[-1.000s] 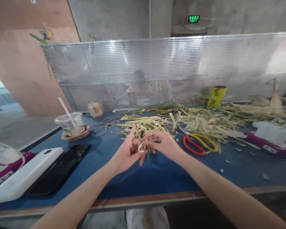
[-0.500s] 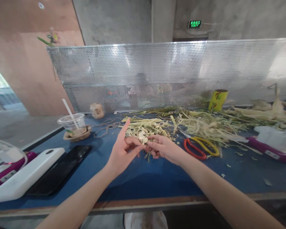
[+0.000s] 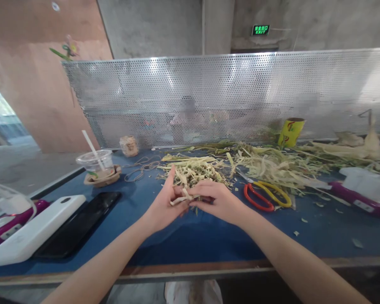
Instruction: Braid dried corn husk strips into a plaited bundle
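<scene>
My left hand is closed, thumb and fingers pinching a pale, twisted strip of dried plant that looks like husk. From the other side my right hand grips the same strip, fingers bent over it, so part of it is hidden. Just behind both hands lies a pile of shredded pale-green plant strips. To the right of my right hand rest scissors with one red and one yellow handle loop.
Left on the blue table are a black phone, a white power bank, a plastic cup and loose cord. More dried leaves, a yellow roll and a purple power strip lie right. A perforated metal screen closes the back.
My right hand has shifted slightly and turned over, its fingers now curling over the strip. The pale strip has turned between the hands, with a longer end showing over my left hand.
</scene>
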Available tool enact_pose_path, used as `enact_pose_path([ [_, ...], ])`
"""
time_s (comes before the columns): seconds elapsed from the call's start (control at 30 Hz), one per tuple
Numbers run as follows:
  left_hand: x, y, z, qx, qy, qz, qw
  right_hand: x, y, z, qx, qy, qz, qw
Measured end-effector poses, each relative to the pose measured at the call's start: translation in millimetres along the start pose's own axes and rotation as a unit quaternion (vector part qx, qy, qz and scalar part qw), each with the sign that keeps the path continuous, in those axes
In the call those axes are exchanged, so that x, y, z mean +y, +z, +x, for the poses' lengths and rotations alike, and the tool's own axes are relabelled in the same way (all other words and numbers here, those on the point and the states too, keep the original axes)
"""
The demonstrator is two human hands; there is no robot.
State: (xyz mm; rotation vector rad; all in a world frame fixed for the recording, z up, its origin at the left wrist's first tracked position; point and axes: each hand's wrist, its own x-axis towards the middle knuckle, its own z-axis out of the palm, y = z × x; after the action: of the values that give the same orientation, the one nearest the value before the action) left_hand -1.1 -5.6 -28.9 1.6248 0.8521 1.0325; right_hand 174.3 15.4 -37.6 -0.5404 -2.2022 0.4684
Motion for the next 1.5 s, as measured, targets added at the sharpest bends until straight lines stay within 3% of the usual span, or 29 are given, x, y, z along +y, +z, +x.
enact_pose_path([
  [0.1, 1.8, 0.2, -0.9, -0.033, -0.025, -0.002, 0.999, -3.1, -4.4, 1.0, -0.023, 0.009, 0.001, 1.000],
  [0.2, 2.6, 0.8, -0.9, -0.041, -0.026, -0.006, 0.999, -6.4, -5.8, 1.6, -0.037, 0.073, 0.032, 0.996],
  [0.37, 1.2, 1.5, -0.3, -0.023, 0.004, -0.002, 1.000, -3.8, -1.2, 1.4, 0.003, 0.134, 0.079, 0.988],
  [0.57, 0.4, 1.7, -2.6, -0.061, -0.020, 0.009, 0.998, -2.1, 5.1, 2.8, 0.030, 0.177, 0.186, 0.966],
  [0.67, 1.2, -0.2, -2.8, -0.031, 0.001, 0.059, 0.998, -0.7, 5.2, 4.0, 0.033, 0.218, 0.215, 0.951],
  [0.83, 2.5, -6.9, -1.6, 0.022, 0.052, 0.169, 0.984, 2.3, 3.7, 5.0, 0.073, 0.216, 0.197, 0.953],
  [0.93, 2.2, -10.0, -1.2, 0.034, 0.057, 0.192, 0.979, 0.7, 3.4, 5.2, 0.064, 0.233, 0.211, 0.947],
  [1.3, 13.4, -15.6, -1.2, 0.043, 0.041, 0.097, 0.993, -2.9, -2.1, 8.2, 0.108, 0.249, 0.318, 0.908],
  [1.5, 17.2, -30.5, 2.7, 0.050, 0.032, 0.131, 0.990, -5.3, -0.7, 7.6, 0.034, 0.311, 0.336, 0.888],
])
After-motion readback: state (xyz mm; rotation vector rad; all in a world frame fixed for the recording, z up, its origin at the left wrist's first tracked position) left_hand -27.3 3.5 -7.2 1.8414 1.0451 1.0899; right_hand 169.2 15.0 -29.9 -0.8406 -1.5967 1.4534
